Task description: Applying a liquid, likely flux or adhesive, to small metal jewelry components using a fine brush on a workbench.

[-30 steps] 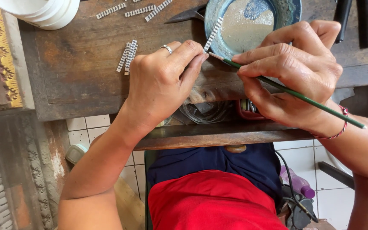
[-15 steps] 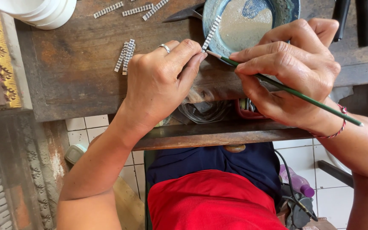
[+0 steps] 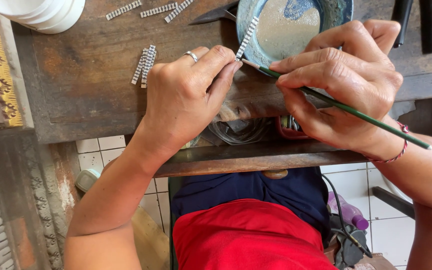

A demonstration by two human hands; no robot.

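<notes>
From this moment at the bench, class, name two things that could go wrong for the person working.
The left hand pinches only the tip of the thin silver strip, which leans over the blue dish; it could slip in. The right hand holds the green brush far forward, so its long tail might wobble the tip.

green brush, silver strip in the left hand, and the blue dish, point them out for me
green brush (image 3: 356, 112), head view, middle of its handle
silver strip (image 3: 247, 36), head view, mid-length over the dish rim
blue dish (image 3: 339, 12), head view, right rim
</notes>
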